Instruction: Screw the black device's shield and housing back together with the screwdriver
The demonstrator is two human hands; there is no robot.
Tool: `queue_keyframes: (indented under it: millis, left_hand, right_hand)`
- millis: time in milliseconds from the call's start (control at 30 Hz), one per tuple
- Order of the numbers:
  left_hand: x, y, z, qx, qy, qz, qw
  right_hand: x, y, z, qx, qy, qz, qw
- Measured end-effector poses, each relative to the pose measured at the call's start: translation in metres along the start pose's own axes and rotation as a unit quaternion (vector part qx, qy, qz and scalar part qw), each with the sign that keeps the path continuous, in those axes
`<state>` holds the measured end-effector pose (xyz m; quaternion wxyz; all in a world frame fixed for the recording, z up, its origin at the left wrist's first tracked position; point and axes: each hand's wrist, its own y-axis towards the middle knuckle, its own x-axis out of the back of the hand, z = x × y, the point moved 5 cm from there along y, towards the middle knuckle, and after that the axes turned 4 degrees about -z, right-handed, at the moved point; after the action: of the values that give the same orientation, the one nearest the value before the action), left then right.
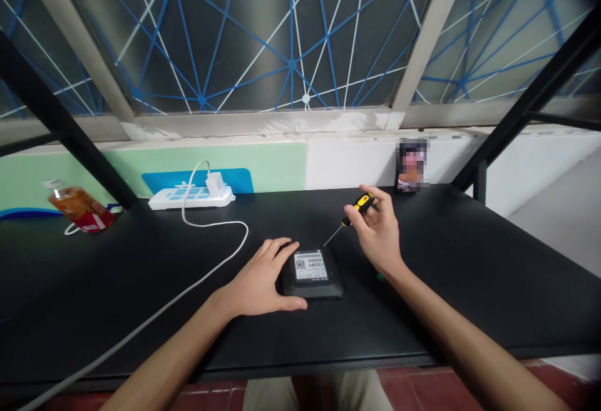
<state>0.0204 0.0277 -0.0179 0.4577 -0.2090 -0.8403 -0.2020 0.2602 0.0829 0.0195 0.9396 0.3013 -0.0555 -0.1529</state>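
Note:
A black box-like device with a white printed label lies on the black table. My left hand braces its left side, fingers along the back left corner and thumb along the front edge. In my right hand is a black and yellow screwdriver, tilted, its thin shaft pointing down and left. The shaft's tip meets the device near its back right corner. A small green thing shows partly beneath my right wrist.
A white power strip with a plugged-in charger stands at the back left; its white cable crosses the table's left side. Farther left leans a bottle. A phone-like screen stands upright at the back right.

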Motion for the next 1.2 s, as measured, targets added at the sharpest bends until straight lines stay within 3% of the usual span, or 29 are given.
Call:
queue_keyframes:
  millis: [433,733,1033,1200]
  left_hand:
    - [0.001,-0.0005,0.0002,-0.009,-0.012,-0.008,1.0]
    - [0.0021,0.0001,-0.0019,0.002,-0.005,0.001,1.0]
    - [0.0024,0.0,-0.0015,-0.004,-0.01,-0.003,1.0]
    - [0.0022,-0.0006,-0.0009,0.0,-0.002,0.002,1.0]
  right_hand:
    - [-0.0034,-0.0023,-0.003,-0.026,0.025,0.038,0.999]
    - [0.0001,-0.0011,0.0029,-0.008,-0.01,0.008,1.0]
    - [-0.0019,-0.0036,0.0025,-0.015,0.001,0.035,0.999]
    - [-0.0004,-0.0016,-0.0001,-0.021,-0.01,0.017,1.0]
